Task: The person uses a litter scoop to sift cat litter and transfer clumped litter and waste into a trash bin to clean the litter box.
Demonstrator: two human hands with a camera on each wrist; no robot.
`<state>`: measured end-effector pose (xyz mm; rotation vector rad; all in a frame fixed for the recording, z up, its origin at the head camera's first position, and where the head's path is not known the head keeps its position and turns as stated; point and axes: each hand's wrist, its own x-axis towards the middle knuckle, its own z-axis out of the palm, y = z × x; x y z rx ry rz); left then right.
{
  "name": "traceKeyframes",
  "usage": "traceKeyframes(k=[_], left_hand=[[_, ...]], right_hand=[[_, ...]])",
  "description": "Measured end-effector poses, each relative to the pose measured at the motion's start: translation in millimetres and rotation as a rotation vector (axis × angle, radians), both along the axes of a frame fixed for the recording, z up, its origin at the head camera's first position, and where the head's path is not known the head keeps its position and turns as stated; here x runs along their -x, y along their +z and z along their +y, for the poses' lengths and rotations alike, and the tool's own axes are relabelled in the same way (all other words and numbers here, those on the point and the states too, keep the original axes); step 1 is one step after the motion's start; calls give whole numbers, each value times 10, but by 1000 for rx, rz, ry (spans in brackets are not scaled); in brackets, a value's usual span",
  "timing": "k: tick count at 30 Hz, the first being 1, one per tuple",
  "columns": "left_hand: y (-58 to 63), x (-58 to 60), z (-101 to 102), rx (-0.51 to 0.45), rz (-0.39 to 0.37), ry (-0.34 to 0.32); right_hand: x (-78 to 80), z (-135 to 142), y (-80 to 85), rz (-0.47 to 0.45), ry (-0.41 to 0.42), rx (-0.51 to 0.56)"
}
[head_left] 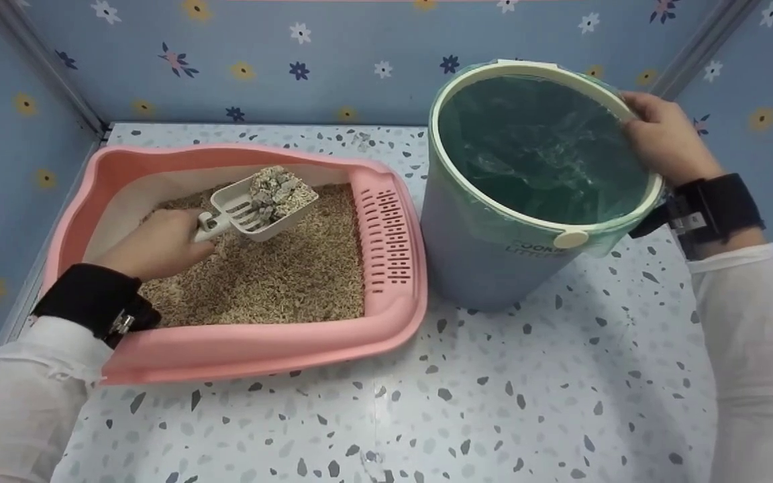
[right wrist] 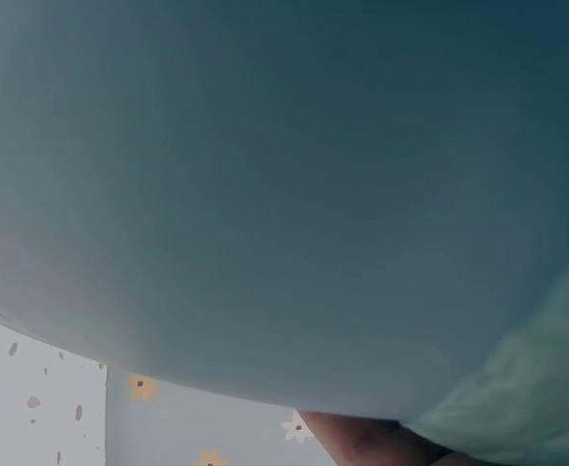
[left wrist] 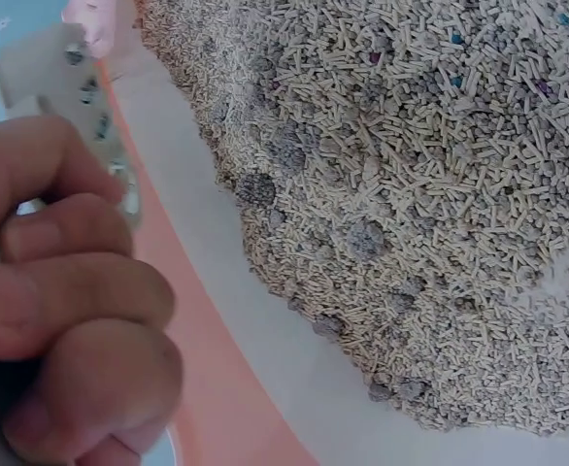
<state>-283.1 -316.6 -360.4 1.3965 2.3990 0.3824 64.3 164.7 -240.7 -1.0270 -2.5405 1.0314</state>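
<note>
Left grip [head_left: 158, 245] curled round scoop [head_left: 269, 229], right grip [head_left: 672, 137] holding bin [head_left: 487, 258] — slotted ledge [head_left: 386, 235] between, flowered wall [head_left: 353, 40] behind

Lt-blue flower-print wall panels [head_left: 353, 47] w/ gry corner strips [head_left: 51, 66]; wht surface [head_left: 480, 416] w/ dk specks

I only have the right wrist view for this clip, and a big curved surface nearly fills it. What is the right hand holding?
Observer: The right hand grips the rim of a tall bin.
Operator: My picture doesn't reach its mouth. How does it look inside?
Observer: A translucent green liner covers the inside.
Operator: And what is the other hand doing?
Observer: The left hand holds a scoop, loaded with greyish clumps, over the pink litter box.
</note>
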Motion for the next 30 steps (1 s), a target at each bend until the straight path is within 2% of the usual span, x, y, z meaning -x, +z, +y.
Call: traceKeyframes(k=[6,13,23,30], left_hand=[[23,-17,41,-160,12,38],[93,-27,104,-186,-2,62],[101,66,132,-252,-153,107],[112,127,111,-269,-69,137]], right_hand=[[-17,-5,3,14,25,-13],[-22,-11,-5,13,34,-15],[-8,-14,-5,13,23,-13],[-14,-17,-2,16,23,-7]])
